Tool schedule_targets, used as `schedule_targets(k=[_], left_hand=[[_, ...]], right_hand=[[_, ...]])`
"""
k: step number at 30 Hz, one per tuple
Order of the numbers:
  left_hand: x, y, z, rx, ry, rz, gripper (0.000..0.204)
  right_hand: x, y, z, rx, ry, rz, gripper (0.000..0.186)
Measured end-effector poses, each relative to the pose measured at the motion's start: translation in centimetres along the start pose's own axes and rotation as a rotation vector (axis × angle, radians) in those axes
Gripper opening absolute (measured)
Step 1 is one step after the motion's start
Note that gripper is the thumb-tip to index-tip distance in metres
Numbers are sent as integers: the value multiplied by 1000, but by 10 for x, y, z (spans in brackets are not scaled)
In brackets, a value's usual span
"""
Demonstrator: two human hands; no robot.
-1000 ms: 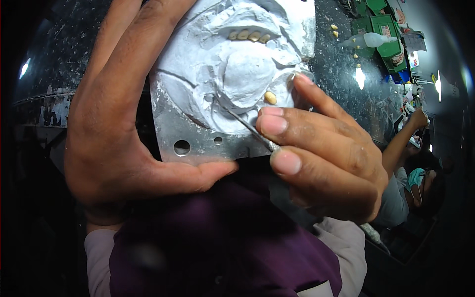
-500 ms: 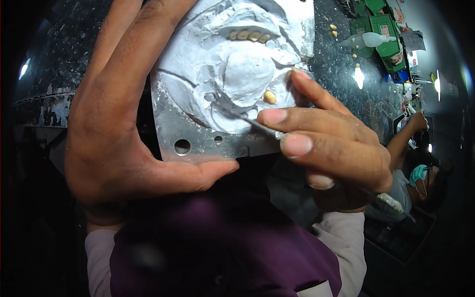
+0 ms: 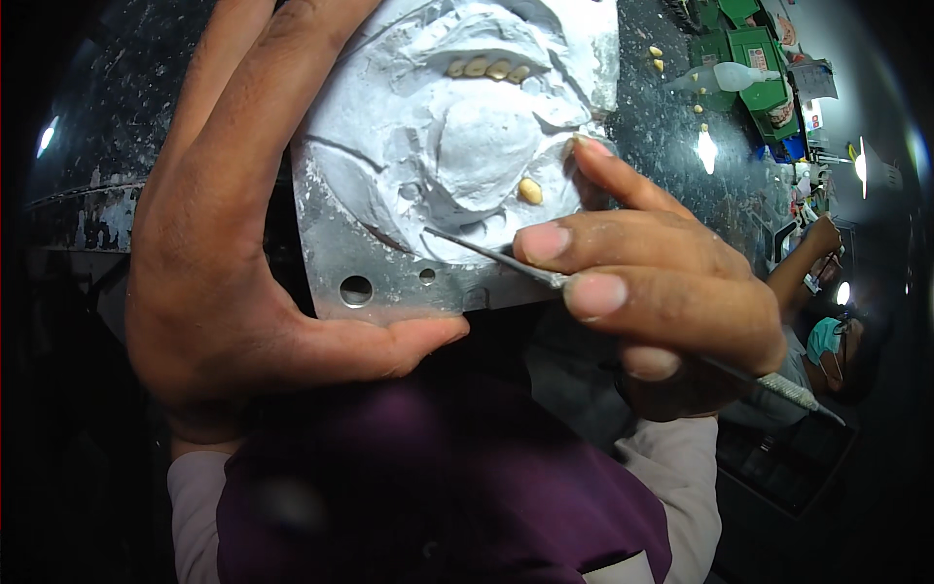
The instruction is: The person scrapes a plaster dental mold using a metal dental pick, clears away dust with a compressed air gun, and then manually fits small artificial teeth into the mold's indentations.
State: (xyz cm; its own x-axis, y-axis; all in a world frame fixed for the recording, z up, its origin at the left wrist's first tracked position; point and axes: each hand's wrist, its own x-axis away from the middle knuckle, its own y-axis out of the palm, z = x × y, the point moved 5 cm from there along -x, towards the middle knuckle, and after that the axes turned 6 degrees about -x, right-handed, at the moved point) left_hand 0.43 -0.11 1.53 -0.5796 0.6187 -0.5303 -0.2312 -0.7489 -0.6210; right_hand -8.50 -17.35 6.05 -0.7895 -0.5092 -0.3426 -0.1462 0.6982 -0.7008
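My left hand [image 3: 219,273] is curved round the left side of a metal plate [image 3: 384,292] with holes, its thumb along the near edge. On the plate is a white plaster dental cast [image 3: 477,156] bearing a row of artificial teeth [image 3: 491,69] and a single tooth [image 3: 530,191] lower right. My right hand [image 3: 681,282] holds a thin metal carving tool [image 3: 506,257] with a knurled handle; its tip touches the cast near the lower-left rim, and one fingertip rests at the cast's right side.
The dark speckled bench [image 3: 97,117] carries loose small teeth [image 3: 658,65] at upper right, near green bins [image 3: 754,73] and a translucent plastic bottle [image 3: 735,76]. At far right a co-worker [image 3: 825,350] in a teal mask has an arm raised toward the bench.
The tool's tip has moved down across the cast toward its lower rim. My right hand has shifted slightly rightward, showing more of the tool's far end. My left hand stays where it was.
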Motion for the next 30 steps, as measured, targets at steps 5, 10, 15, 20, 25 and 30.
schedule_targets(k=[5, 10, 15, 20, 25, 30], left_hand=[[0, -5, 3, -2, -3, -1, 123], [-2, -5, 1, -3, -1, -8, 123], [-5, -5, 0, -7, 13, -16, 123], [-3, -9, 1, -27, 51, -14, 123], [-1, -9, 0, -21, 32, -28, 123], [-18, 8, 3, -7, 7, -32, 123]], right_hand=[[-1, 2, -2, 29, -6, 52, 28], [-1, 8, -2, 135, -89, 63, 26], [-2, 11, -6, 162, -83, 133, 23], [5, 19, -6, 265, -213, 198, 19], [5, 28, -7, 296, -226, 230, 20], [9, 7, 4, 186, -162, 231, 21]])
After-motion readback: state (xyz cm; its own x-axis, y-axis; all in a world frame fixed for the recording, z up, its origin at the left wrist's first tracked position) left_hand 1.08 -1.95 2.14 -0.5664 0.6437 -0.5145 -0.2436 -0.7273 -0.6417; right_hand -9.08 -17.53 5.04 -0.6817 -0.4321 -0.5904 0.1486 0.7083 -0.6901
